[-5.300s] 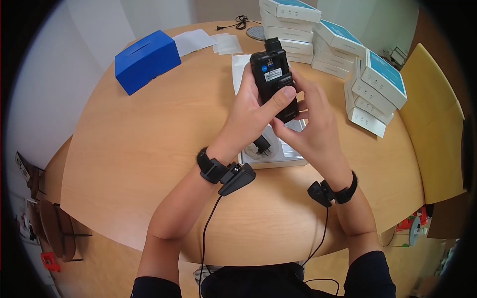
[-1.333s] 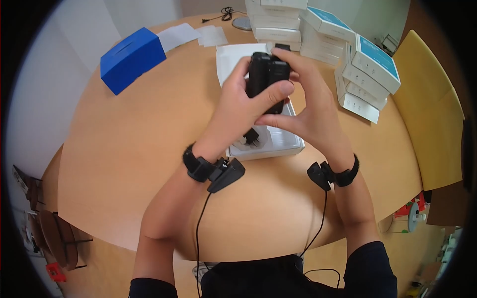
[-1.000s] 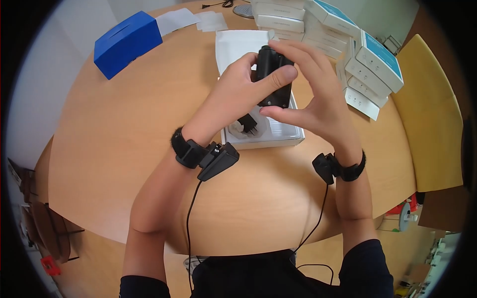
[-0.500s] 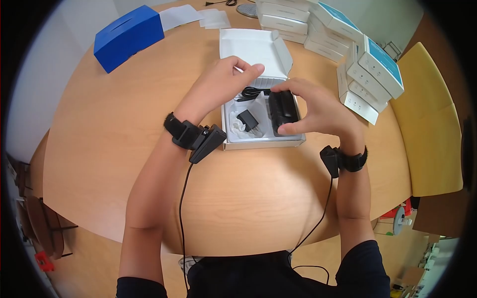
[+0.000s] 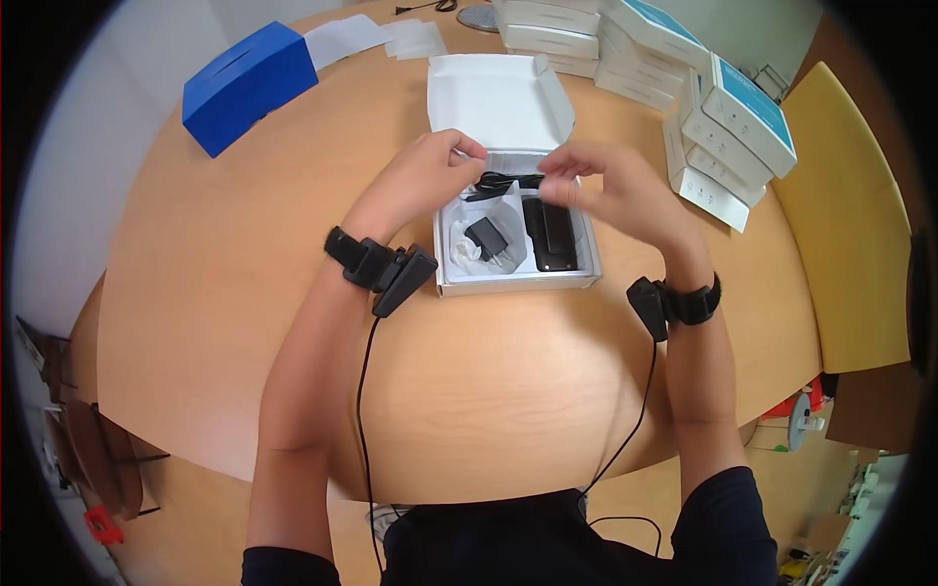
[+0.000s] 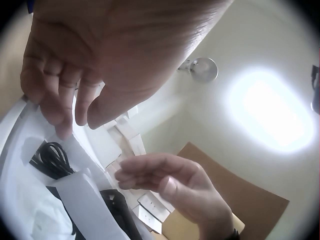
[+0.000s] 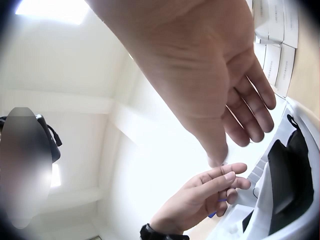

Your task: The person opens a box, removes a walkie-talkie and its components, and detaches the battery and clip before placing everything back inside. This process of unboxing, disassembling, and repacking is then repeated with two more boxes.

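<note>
An open white box (image 5: 518, 285) holds a black handheld device (image 5: 552, 234) in its right compartment. In the left compartment is a black plug charger (image 5: 486, 237) with crumpled clear wrapping. A coiled black cable (image 5: 498, 183) lies along the back. My left hand (image 5: 425, 176) hovers at the box's back left, its fingers hanging loosely bent by the rim in the left wrist view and holding nothing. Over the back right, my right hand (image 5: 616, 186) is relaxed, thumb apart from the fingers. In the right wrist view the device (image 7: 285, 175) lies below that hand, apart from it.
The box lid (image 5: 498, 98) stands folded back behind the box. Stacked white boxes (image 5: 733, 127) fill the back right of the table (image 5: 469, 391). A blue box (image 5: 249, 88) and white sheets (image 5: 344, 39) lie at the back left. Thin cables run from both wrist cameras.
The black device, earlier turned over between both hands, now lies in the box's right compartment. Both hands have let go of it; the right has drawn up and back from it.
</note>
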A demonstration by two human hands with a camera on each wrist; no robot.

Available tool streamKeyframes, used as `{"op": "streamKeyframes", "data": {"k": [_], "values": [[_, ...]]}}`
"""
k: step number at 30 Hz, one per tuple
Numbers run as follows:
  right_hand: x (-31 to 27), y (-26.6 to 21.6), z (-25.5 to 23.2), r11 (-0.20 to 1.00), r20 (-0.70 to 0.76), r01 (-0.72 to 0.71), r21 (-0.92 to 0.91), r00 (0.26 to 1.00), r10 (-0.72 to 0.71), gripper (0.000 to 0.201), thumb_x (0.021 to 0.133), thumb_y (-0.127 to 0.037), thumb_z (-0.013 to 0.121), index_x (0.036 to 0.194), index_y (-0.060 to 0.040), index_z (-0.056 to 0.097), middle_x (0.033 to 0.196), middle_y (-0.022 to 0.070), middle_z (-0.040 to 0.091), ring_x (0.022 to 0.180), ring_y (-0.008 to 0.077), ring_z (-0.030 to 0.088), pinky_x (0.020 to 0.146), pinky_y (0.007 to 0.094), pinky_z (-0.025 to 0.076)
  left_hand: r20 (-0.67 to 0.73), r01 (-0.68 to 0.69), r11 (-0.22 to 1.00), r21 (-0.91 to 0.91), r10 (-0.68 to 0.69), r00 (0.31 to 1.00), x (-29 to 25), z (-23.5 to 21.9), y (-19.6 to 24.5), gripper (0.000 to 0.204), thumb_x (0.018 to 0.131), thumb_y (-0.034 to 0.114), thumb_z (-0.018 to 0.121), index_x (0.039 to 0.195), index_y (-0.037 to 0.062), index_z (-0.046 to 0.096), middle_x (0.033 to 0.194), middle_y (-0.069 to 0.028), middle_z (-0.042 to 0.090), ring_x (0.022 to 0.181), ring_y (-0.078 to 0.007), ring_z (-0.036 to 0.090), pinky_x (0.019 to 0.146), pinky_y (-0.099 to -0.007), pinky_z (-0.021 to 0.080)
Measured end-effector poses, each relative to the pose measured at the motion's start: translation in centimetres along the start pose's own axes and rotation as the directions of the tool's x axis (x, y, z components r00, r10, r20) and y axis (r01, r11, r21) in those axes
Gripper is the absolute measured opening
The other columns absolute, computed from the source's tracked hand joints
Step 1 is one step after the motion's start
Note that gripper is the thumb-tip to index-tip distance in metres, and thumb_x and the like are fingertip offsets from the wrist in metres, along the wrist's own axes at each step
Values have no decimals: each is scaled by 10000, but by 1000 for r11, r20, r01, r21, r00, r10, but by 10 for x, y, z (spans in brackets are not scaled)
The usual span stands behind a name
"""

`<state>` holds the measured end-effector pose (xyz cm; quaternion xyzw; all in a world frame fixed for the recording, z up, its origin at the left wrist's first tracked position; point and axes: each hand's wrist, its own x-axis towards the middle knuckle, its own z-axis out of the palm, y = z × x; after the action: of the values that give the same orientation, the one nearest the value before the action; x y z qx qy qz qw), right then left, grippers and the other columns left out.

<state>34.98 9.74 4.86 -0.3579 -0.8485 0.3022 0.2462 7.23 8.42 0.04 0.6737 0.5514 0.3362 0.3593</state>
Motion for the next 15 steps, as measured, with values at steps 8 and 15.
{"op": "streamKeyframes", "data": {"k": [8, 15], "values": [[14, 88, -4, 877, -229, -283, 388, 892, 390, 549, 1047, -537, 669, 729, -93, 609, 668, -41, 516, 583, 76, 501, 527, 246, 432, 4, -67, 962, 266, 68, 998, -10, 1, 15, 233, 999, 121, 704, 1202, 28, 770, 937, -18, 744, 773, -100, 585, 752, -299, 533], [11, 145, 19, 866, -366, -250, 434, 829, 423, 561, 1039, -534, 666, 671, -136, 522, 615, -76, 419, 563, 51, 372, 513, 271, 305, 118, -115, 966, 233, 90, 989, -21, 1, 32, 200, 988, 132, 732, 1152, 23, 769, 929, 1, 727, 786, -83, 575, 735, -273, 515]]}}
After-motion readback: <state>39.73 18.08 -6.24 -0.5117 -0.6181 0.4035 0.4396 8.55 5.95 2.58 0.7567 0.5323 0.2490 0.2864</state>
